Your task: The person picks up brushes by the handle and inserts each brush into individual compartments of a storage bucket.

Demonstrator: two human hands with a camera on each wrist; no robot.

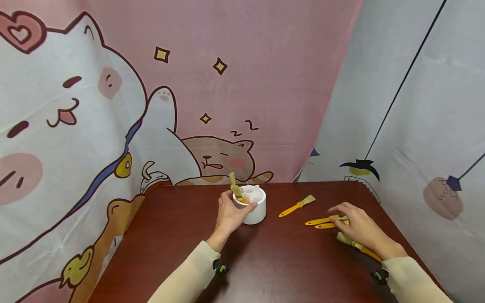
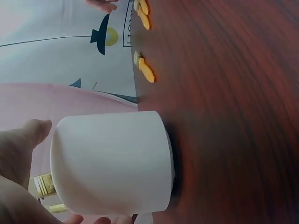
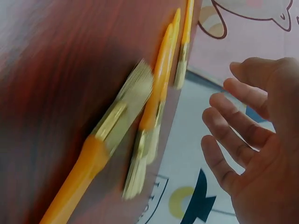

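Note:
My left hand point(image 1: 232, 213) grips a white round brush holder point(image 1: 256, 213) on the table, thumb at the near rim and fingers around its left side. Divided compartments show inside it, and paintbrushes point(image 1: 236, 190) stand in its left part with bristles up. In the left wrist view the holder's smooth wall point(image 2: 112, 163) fills the middle. My right hand point(image 1: 359, 227) hovers over loose yellow-handled paintbrushes, holding nothing; its fingers are loosely bent and spread in the right wrist view. Two brushes point(image 1: 317, 221) lie side by side under its fingertips, and another brush point(image 1: 358, 246) lies beneath the palm.
A further yellow-handled paintbrush point(image 1: 297, 206) lies between the holder and the right hand, bristles toward the back right. The dark red-brown wooden table point(image 1: 280, 261) ends at a printed cartoon curtain point(image 1: 273, 84) behind and at the sides.

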